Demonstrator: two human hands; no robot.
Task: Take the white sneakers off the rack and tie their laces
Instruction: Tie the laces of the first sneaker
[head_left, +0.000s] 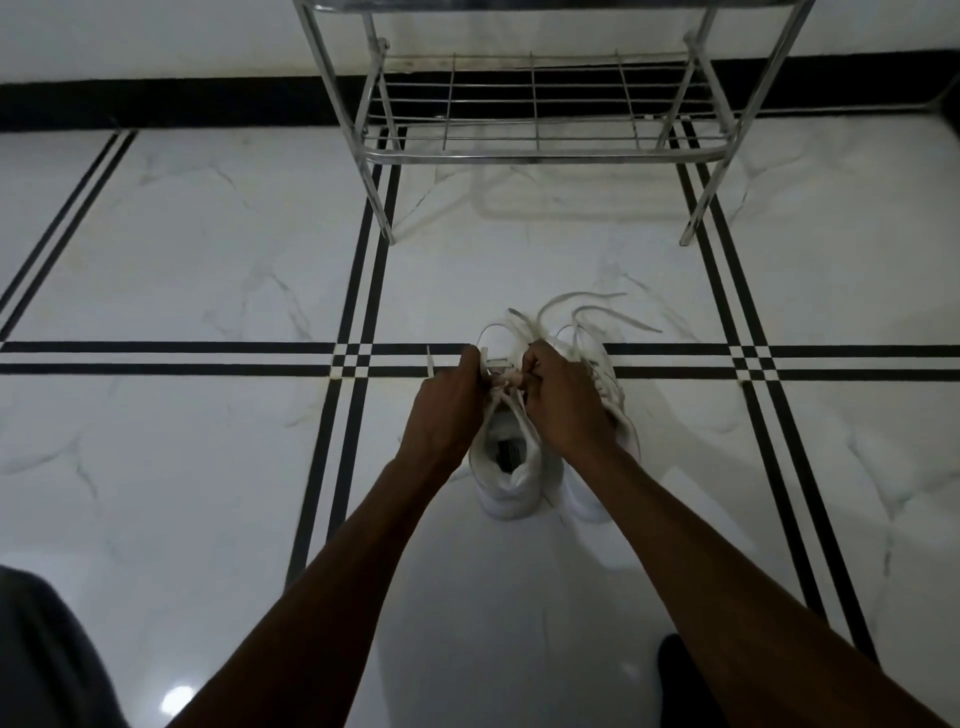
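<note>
My two white sneakers (506, 467) stand side by side on the floor (208, 249) in front of the rack (540, 150), heels toward me, soft padded collars open. My left hand (441, 410) and right hand (563, 400) meet over the nearer sneaker's tongue, each pinching a flat white lace (498, 376), fingers closed tight. Loose lace ends (597, 312) sprawl between the sneakers and the rack. The rack is shiny metal tube with a wire grid shelf. The floor is glossy white marble-look tile crossed by black double stripes.
</note>
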